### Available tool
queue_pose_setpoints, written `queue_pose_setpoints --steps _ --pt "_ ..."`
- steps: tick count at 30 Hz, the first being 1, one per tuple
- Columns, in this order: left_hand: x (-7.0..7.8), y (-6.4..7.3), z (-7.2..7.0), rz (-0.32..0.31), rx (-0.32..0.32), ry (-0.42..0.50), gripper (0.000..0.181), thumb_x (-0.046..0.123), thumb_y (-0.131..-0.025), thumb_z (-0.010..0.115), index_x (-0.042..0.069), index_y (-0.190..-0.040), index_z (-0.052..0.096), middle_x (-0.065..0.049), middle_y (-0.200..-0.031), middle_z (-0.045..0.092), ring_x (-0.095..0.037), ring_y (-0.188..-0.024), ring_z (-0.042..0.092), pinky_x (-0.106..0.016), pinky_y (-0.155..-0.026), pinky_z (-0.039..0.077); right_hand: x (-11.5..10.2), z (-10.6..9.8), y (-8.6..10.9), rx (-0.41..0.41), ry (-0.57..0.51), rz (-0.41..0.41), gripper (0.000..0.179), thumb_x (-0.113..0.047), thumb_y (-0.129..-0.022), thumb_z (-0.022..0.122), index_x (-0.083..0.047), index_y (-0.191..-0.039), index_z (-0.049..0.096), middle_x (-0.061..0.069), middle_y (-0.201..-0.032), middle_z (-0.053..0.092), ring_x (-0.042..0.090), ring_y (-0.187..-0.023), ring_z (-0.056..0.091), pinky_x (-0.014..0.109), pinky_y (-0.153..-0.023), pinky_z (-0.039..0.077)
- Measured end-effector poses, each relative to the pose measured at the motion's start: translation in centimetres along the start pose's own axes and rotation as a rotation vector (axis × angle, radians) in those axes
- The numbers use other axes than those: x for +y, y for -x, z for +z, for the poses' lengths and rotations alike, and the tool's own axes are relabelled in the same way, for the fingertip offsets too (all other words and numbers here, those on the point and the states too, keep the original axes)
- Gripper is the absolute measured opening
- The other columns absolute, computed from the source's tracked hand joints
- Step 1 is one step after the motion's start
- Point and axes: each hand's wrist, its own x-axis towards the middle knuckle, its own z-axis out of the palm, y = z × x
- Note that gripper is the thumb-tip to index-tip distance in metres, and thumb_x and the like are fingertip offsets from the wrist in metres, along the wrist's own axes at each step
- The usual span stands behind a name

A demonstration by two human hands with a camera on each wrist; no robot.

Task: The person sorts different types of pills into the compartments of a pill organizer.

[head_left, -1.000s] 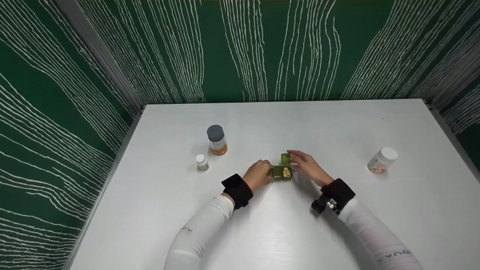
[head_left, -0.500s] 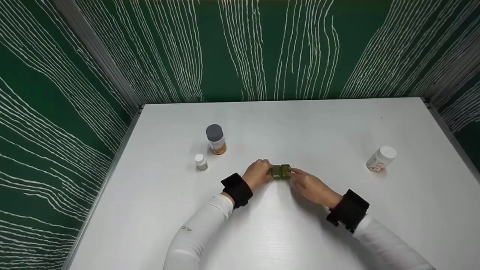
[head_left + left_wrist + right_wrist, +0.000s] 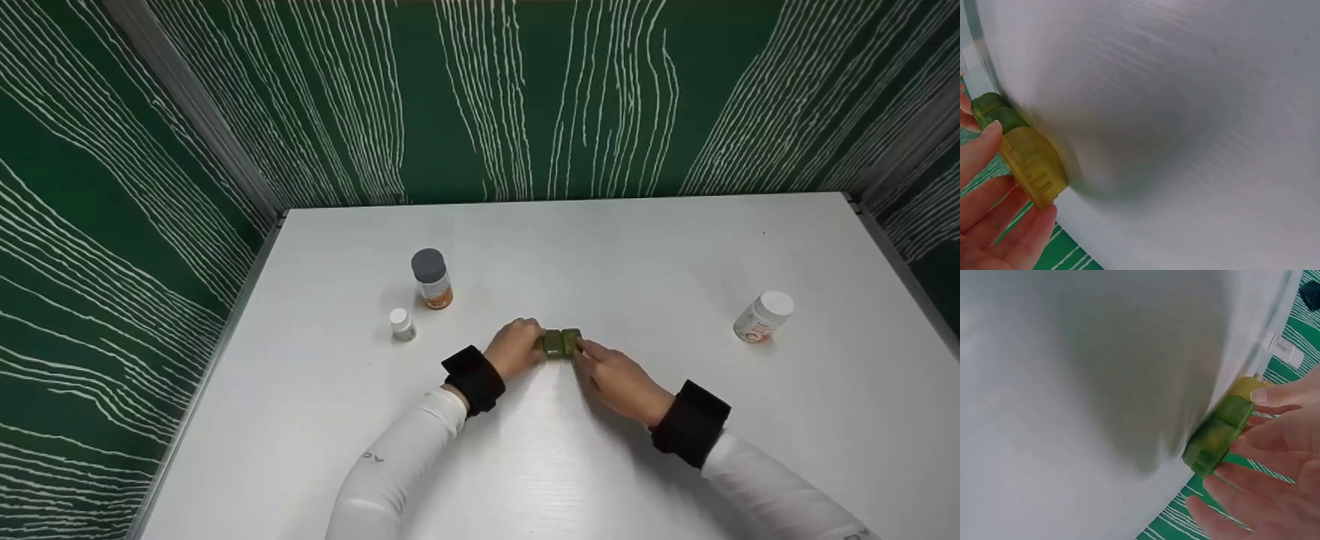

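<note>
A small pill organizer lies near the middle of the table, its two green compartments lidded. Its other end is a yellow compartment, mostly covered by my left hand in the head view. My left hand grips that yellow end, thumb beside the joint with the green part. At the opposite end, my right hand pinches the outer green compartment between thumb and index finger, other fingers spread. Something yellowish shows dimly through this compartment's green plastic.
A grey-capped bottle with an orange lower part and a small white bottle stand left of the hands. A larger white bottle stands at the right. Green walls with white lines border the white table.
The right compartment's lid, raised one second ago over yellow pills, is now down. My right hand has come down from behind the lid to the organizer's right end; my left stays put.
</note>
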Motion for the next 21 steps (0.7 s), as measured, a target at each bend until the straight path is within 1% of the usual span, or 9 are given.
queue_pose_setpoints --steps 3,7,9,11,14,16,18,21 --pt "0.0 0.0 -0.1 -0.001 0.000 -0.001 0.013 0.008 -0.071 0.066 0.007 -0.083 0.067 -0.003 -0.080 0.060 -0.013 -0.071 0.050 -0.022 -0.058 0.036 -0.2 0.1 -0.1 -0.022 0.030 0.018 0.039 0.010 -0.071 0.059 0.013 -0.109 0.055 0.026 -0.114 0.051 0.034 -0.087 0.058 0.038 -0.072 0.049" --pt "-0.1 -0.1 -0.1 0.012 -0.012 0.010 0.014 0.007 -0.072 0.065 0.006 -0.085 0.067 -0.004 -0.082 0.061 -0.014 -0.073 0.052 -0.023 -0.060 0.038 -0.3 0.0 -0.3 -0.027 0.003 0.051 0.038 0.009 -0.072 0.059 0.013 -0.109 0.055 0.026 -0.113 0.051 0.035 -0.089 0.058 0.039 -0.073 0.049" --pt "-0.3 -0.1 -0.2 0.002 -0.026 0.048 0.016 0.005 -0.073 0.064 0.005 -0.088 0.067 -0.005 -0.083 0.061 -0.014 -0.074 0.053 -0.023 -0.061 0.039 -0.2 -0.1 -0.5 -0.027 -0.017 0.057 0.036 0.010 -0.072 0.059 0.012 -0.108 0.056 0.026 -0.113 0.052 0.034 -0.088 0.058 0.038 -0.073 0.049" --pt "-0.6 0.0 -0.2 -0.016 -0.047 0.093 0.017 0.006 -0.075 0.065 0.003 -0.092 0.066 -0.006 -0.085 0.060 -0.014 -0.075 0.053 -0.023 -0.063 0.040 -0.1 -0.3 -0.6 -0.033 -0.030 0.049 0.030 0.009 -0.074 0.059 0.011 -0.104 0.059 0.025 -0.112 0.053 0.034 -0.089 0.058 0.038 -0.073 0.049" --pt "-1.0 0.1 -0.1 -0.032 -0.066 0.158 0.013 0.006 -0.076 0.066 0.003 -0.088 0.064 -0.006 -0.085 0.059 -0.013 -0.074 0.052 -0.022 -0.063 0.040 0.1 -0.6 -0.9 -0.028 -0.034 0.038 0.020 0.006 -0.074 0.062 0.007 -0.094 0.064 0.024 -0.106 0.056 0.035 -0.092 0.057 0.040 -0.074 0.049" --pt "-1.2 0.2 -0.1 -0.026 -0.064 0.177 0.010 0.007 -0.075 0.067 0.003 -0.084 0.063 -0.006 -0.084 0.060 -0.013 -0.074 0.052 -0.021 -0.063 0.040 0.1 -0.6 -1.4 -0.015 -0.026 0.035 0.018 0.004 -0.073 0.065 0.005 -0.091 0.064 0.022 -0.102 0.057 0.035 -0.092 0.057 0.042 -0.075 0.048" --pt "-1.3 0.1 0.0 -0.017 -0.057 0.187 0.008 0.007 -0.074 0.068 0.004 -0.080 0.063 -0.006 -0.083 0.060 -0.013 -0.074 0.053 -0.021 -0.065 0.041 0.1 -0.5 -2.1 -0.001 -0.019 0.035 0.022 0.003 -0.071 0.068 0.006 -0.093 0.064 0.021 -0.099 0.058 0.035 -0.092 0.057 0.043 -0.076 0.047" --pt "-1.2 0.0 0.1 -0.013 -0.041 0.187 0.010 0.006 -0.072 0.069 0.004 -0.080 0.064 -0.005 -0.082 0.061 -0.013 -0.075 0.054 -0.020 -0.065 0.042 0.1 0.0 -3.1 0.012 0.008 0.027 0.033 0.002 -0.070 0.070 0.008 -0.101 0.061 0.022 -0.100 0.058 0.033 -0.091 0.057 0.041 -0.076 0.047"
